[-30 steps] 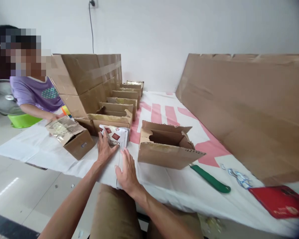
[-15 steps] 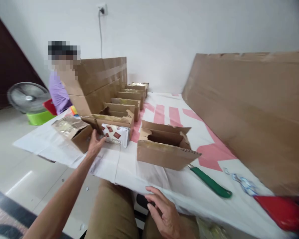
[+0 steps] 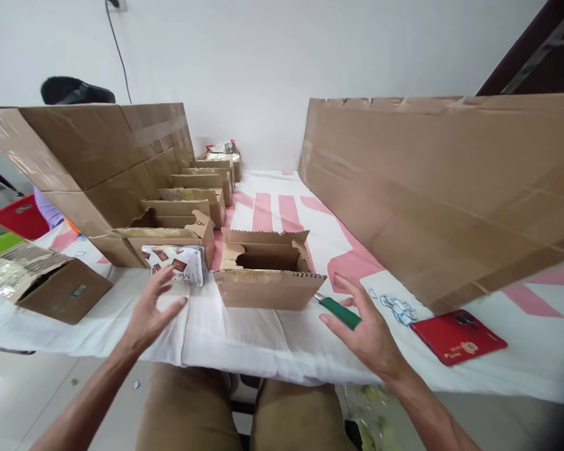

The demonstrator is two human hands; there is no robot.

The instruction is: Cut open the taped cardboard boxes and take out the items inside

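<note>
well, our left hand (image 3: 153, 310) is spread with nothing pinched, fingertips at the white packet (image 3: 176, 263); we cannot tell whether they touch it. the packet stands against the nearest box of the row (image 3: 192, 244) on the left. over on the right, our right hand (image 3: 371, 332) is open too, fingers apart above the green-handled tool (image 3: 339, 312), contact unclear. between our hands sits the open carton (image 3: 266, 291).

what could bite us? a careless left brush might topple the packet; a blind right grab might meet the tool's metal end, which lies by the carton's right corner. a wide right elbow could nudge the red phone (image 3: 460, 338).

room, then: the near edge of the cloth-covered table (image 3: 207, 344) runs close under our wrists, the packet-to-carton gap is tight, and open cloth stretches far, between the row and the big cardboard panel (image 3: 427, 194) on the right.
</note>
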